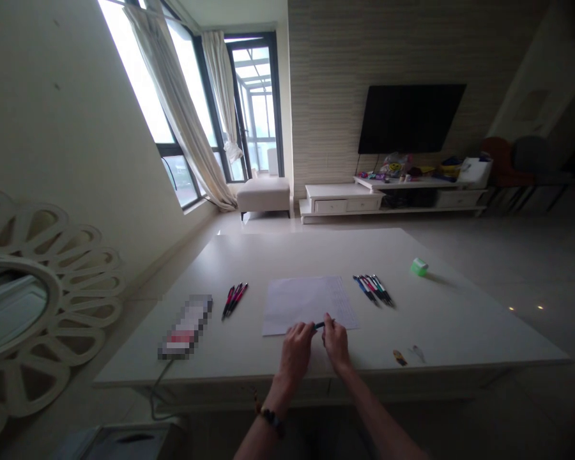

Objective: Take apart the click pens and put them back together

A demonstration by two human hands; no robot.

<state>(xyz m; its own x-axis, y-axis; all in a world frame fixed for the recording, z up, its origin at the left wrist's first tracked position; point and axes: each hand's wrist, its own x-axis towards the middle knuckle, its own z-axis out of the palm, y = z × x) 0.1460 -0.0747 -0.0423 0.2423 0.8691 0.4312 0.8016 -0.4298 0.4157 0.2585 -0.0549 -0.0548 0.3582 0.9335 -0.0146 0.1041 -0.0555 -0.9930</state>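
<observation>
A dark pen [319,325] is held level between my two hands, over the near edge of a stack of white paper [301,300]. My left hand [296,348] is closed on one end of it, with the fingers curled. My right hand [336,345] pinches the other end, its tip just showing past the thumb. Left of the paper lie a few red and black pens [234,301] side by side. On the right several pens in blue, white, green and black [374,291] lie in a slanted row.
A small green box [418,267] stands at the table's [460,319] right. Nearer me lie an orange and black piece [399,357] and a small pale object [416,352]. A blurred-out flat device [186,326] with a cable lies left. Beyond stand a low cabinet [340,193] and an ottoman [263,193].
</observation>
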